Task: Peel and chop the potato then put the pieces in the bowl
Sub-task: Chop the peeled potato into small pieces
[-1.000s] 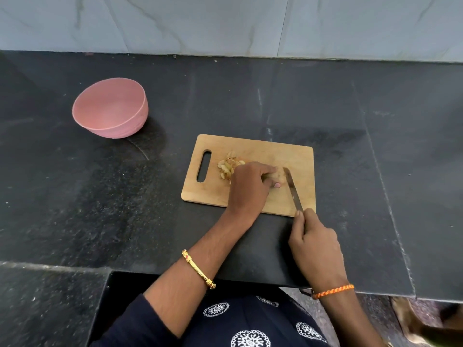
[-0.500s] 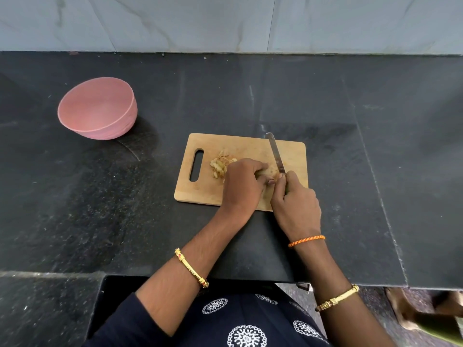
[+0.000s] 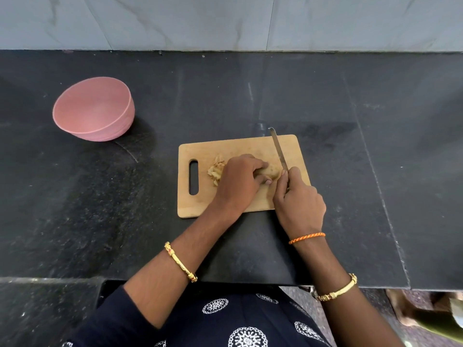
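Observation:
A wooden cutting board (image 3: 203, 204) with a handle slot lies on the black counter. My left hand (image 3: 240, 181) grips the potato (image 3: 271, 171) on the board, covering most of it. My right hand (image 3: 298, 204) holds a knife (image 3: 278, 149) by its handle, blade pointing away and set against the potato's right end. A small pile of potato peels (image 3: 215, 171) lies just left of my left hand. The pink bowl (image 3: 94, 108) stands empty at the far left of the counter.
The black stone counter (image 3: 350, 171) runs to a grey tiled wall (image 3: 225, 21) at the back. Its front edge lies near my body, with floor showing at the lower right.
My right hand moved the knife from the board's right side up against the potato. The blade now points away over the board's far edge. My left hand kept its hold.

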